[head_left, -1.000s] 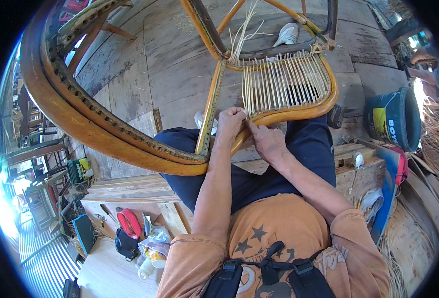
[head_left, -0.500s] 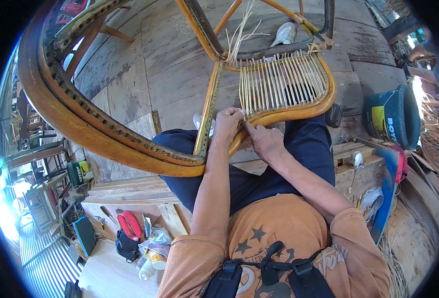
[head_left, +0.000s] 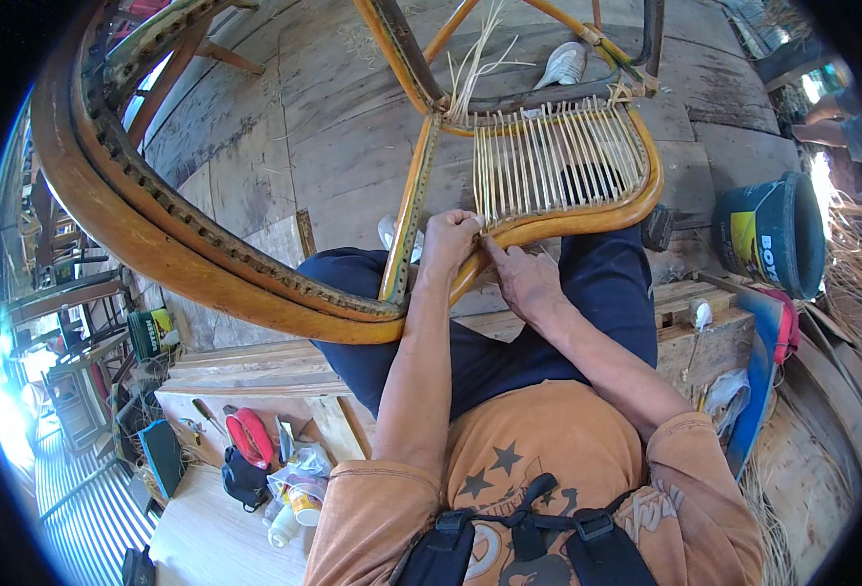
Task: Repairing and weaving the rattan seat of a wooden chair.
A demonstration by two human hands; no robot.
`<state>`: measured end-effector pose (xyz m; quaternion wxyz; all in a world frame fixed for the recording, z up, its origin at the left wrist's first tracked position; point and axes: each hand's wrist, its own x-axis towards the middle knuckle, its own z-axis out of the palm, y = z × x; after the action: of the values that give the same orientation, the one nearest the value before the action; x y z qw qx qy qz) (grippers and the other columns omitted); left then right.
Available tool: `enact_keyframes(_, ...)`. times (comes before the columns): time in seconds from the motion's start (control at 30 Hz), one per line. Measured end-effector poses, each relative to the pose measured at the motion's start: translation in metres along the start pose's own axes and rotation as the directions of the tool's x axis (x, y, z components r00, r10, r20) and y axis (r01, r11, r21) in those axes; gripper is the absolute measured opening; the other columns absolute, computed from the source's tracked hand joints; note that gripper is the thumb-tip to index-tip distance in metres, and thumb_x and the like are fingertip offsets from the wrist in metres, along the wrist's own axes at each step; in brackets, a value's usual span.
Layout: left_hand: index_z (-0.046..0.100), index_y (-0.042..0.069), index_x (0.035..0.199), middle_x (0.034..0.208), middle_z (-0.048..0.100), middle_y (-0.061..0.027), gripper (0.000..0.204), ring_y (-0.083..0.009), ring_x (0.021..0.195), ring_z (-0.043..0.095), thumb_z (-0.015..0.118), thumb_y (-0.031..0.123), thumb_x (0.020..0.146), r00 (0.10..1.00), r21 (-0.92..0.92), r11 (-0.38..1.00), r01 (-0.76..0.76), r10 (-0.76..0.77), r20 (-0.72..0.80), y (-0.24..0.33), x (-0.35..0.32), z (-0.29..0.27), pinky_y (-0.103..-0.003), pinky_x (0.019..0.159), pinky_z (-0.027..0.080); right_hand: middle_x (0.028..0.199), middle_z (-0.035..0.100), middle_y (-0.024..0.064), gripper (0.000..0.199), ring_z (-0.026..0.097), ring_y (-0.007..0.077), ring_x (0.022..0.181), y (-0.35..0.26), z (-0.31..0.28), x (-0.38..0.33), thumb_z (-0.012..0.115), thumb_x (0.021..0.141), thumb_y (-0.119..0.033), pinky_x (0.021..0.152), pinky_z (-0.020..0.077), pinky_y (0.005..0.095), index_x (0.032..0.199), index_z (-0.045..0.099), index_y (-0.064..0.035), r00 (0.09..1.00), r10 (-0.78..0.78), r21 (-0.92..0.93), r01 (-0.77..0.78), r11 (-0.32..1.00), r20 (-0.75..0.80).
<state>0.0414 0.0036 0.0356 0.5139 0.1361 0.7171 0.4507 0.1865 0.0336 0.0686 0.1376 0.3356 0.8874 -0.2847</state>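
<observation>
Far left, a green box [head_left: 150, 330] with a printed panel stands on the floor by some shelving. Lower left, on the pale wooden bench [head_left: 206, 532], a clear plastic bag [head_left: 294, 481] holds a yellow-labelled bottle, beside red-handled pliers [head_left: 246, 437]. Worn grey floor planks [head_left: 333, 127] fill the middle. The curved wooden chair frame [head_left: 206, 264] lies across the person's lap, its pale cane strands [head_left: 548, 156] strung across the small panel. Left hand [head_left: 449, 237] is closed, gripping the frame's lower rim at the strands' near ends. Right hand [head_left: 521, 278] rests on that rim just beside it, fingers narrowed, pinching at a strand. Far right, a dark blue bucket [head_left: 771, 234] with a yellow label.
</observation>
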Motion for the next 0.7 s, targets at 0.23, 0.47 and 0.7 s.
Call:
enact_keyframes(0.23,0.063,-0.002,0.080,0.066,0.055,-0.0003,0.012,-0.0075,0.056,0.048,0.061,0.011,0.080,1.000,-0.067,0.998,-0.016,0.014,-0.023,0.000,0.000,0.003,-0.023,0.051,0.038,0.089,0.061,0.0130,0.050,0.062,0.0285,0.081,0.003,0.002,0.005,0.043,0.082,-0.010,0.070,0.0439,0.0404,0.132,0.035,-0.0131,1.000,-0.006,0.002,0.006,1.000,-0.017)
enact_keyframes(0.47,0.063,-0.001,0.079,0.064,0.053,0.0010,0.012,-0.0066,0.055,0.045,0.061,0.011,0.079,0.999,0.049,0.998,-0.049,0.050,-0.021,0.002,-0.002,0.005,-0.022,0.050,0.036,0.088,0.060,0.0123,0.051,0.062,0.0282,0.079,0.003,-0.001,-0.005,0.045,0.081,-0.011,0.068,0.0439,0.0411,0.131,0.036,-0.0140,0.996,-0.037,-0.018,0.036,0.999,-0.081)
enact_keyframes(0.7,0.063,-0.002,0.080,0.063,0.053,0.0011,0.012,-0.0064,0.055,0.043,0.060,0.009,0.079,0.998,-0.050,0.997,-0.053,0.052,-0.018,0.000,-0.001,0.003,-0.022,0.050,0.036,0.090,0.060,0.0129,0.055,0.062,0.0281,0.080,0.000,0.000,0.006,0.047,0.081,-0.012,0.070,0.0440,0.0405,0.134,0.032,-0.0146,1.000,-0.020,-0.009,0.020,1.000,-0.017)
